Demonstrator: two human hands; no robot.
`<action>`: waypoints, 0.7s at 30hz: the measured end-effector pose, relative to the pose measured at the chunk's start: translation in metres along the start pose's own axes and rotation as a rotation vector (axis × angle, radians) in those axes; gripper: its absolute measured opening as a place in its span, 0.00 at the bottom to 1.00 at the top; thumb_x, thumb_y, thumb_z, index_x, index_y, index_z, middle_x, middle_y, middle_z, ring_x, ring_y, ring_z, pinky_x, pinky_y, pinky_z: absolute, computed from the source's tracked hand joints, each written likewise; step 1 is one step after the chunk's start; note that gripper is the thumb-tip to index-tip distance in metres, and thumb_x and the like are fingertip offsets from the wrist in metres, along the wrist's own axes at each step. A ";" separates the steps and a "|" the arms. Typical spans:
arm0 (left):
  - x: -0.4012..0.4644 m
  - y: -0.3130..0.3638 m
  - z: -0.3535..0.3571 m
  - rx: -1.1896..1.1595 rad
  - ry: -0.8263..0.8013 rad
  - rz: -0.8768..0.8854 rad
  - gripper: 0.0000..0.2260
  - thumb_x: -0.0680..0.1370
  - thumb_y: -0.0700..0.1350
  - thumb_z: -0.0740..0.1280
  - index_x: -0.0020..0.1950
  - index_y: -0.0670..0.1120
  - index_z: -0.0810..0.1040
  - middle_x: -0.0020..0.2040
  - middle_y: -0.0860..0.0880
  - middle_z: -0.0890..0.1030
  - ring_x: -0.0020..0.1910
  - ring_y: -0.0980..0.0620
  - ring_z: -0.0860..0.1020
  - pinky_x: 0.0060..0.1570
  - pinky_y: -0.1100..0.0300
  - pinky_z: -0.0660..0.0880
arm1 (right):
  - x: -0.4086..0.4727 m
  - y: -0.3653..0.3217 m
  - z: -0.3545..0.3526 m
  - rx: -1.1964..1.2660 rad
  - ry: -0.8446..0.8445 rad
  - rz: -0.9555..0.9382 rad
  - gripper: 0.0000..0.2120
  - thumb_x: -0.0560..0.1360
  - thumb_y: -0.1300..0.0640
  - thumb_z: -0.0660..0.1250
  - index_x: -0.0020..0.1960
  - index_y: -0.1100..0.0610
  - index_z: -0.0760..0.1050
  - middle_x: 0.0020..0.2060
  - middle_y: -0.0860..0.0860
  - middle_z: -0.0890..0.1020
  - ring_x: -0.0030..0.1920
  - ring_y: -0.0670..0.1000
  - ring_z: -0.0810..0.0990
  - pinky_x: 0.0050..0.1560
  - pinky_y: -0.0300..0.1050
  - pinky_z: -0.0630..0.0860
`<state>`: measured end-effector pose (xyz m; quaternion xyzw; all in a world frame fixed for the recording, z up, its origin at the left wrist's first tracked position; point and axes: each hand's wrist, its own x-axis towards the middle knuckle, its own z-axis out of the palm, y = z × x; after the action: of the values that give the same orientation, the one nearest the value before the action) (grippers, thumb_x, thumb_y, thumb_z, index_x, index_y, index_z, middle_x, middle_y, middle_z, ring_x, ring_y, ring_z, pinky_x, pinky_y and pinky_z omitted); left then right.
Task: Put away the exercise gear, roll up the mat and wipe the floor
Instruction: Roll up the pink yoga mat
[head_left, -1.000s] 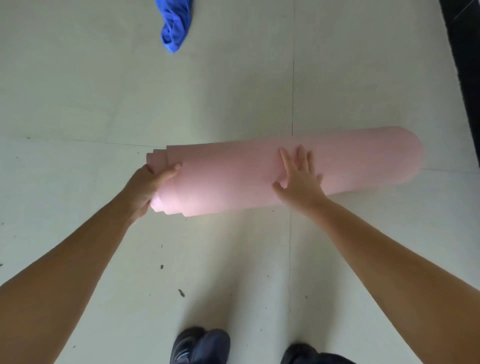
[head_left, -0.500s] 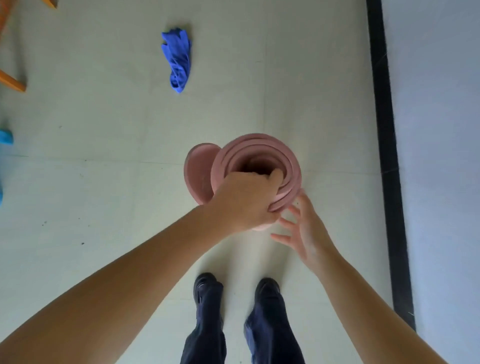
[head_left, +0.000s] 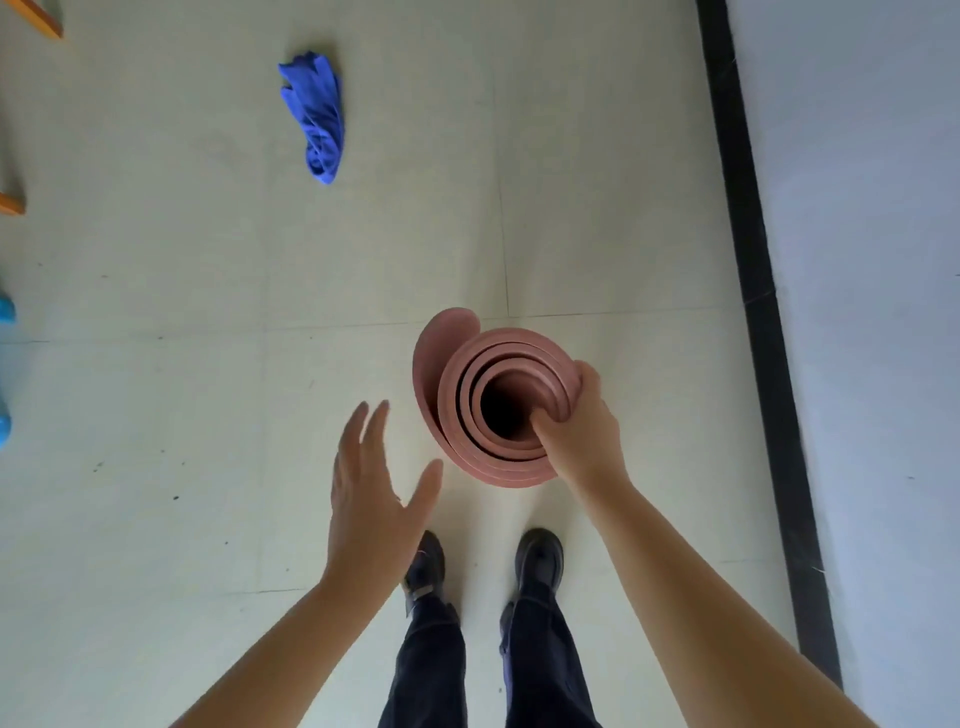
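Observation:
The pink exercise mat (head_left: 467, 384) is rolled into a tube and stands on end on the pale floor, its spiral top facing me. My right hand (head_left: 582, 426) grips the roll's right rim, thumb hooked inside the hollow core and fingers round the outside. My left hand (head_left: 369, 483) hovers open to the left of the roll, fingers spread, touching nothing. A crumpled blue cloth (head_left: 317, 114) lies on the floor at the upper left, well away from both hands.
A black skirting strip (head_left: 753, 291) runs along a pale wall (head_left: 872, 260) on the right. Orange wooden pieces (head_left: 36, 21) and a light blue object (head_left: 5, 364) show at the left edge. My shoes (head_left: 540, 561) stand just below the roll.
The mat went from lying flat to standing on end. The grip on its top rim passed from my left hand to my right, and my left hand came away open.

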<state>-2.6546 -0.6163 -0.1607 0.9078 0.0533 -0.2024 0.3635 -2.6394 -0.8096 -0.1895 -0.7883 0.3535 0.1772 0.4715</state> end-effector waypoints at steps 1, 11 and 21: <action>0.001 0.001 -0.003 -0.272 -0.098 -0.320 0.35 0.75 0.62 0.62 0.76 0.55 0.51 0.77 0.50 0.54 0.74 0.47 0.60 0.69 0.46 0.64 | -0.001 0.001 -0.001 -0.016 -0.006 -0.010 0.28 0.73 0.58 0.65 0.70 0.50 0.60 0.54 0.53 0.78 0.47 0.53 0.78 0.41 0.39 0.71; 0.042 0.023 0.032 -0.474 -0.165 -0.376 0.24 0.73 0.39 0.69 0.64 0.52 0.65 0.46 0.55 0.74 0.44 0.53 0.75 0.47 0.56 0.74 | -0.013 0.007 0.001 -0.029 -0.133 0.008 0.23 0.73 0.59 0.65 0.65 0.50 0.64 0.45 0.47 0.77 0.43 0.48 0.78 0.40 0.38 0.74; -0.027 0.048 0.004 -0.350 -0.344 -0.219 0.23 0.72 0.36 0.65 0.62 0.55 0.68 0.51 0.50 0.79 0.52 0.46 0.78 0.54 0.49 0.77 | -0.105 0.024 -0.035 0.243 -0.045 0.175 0.22 0.72 0.63 0.65 0.64 0.51 0.67 0.46 0.45 0.77 0.47 0.48 0.78 0.44 0.38 0.74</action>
<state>-2.6684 -0.6524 -0.1215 0.7723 0.1228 -0.3793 0.4945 -2.7309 -0.8063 -0.1233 -0.6874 0.4289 0.1912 0.5541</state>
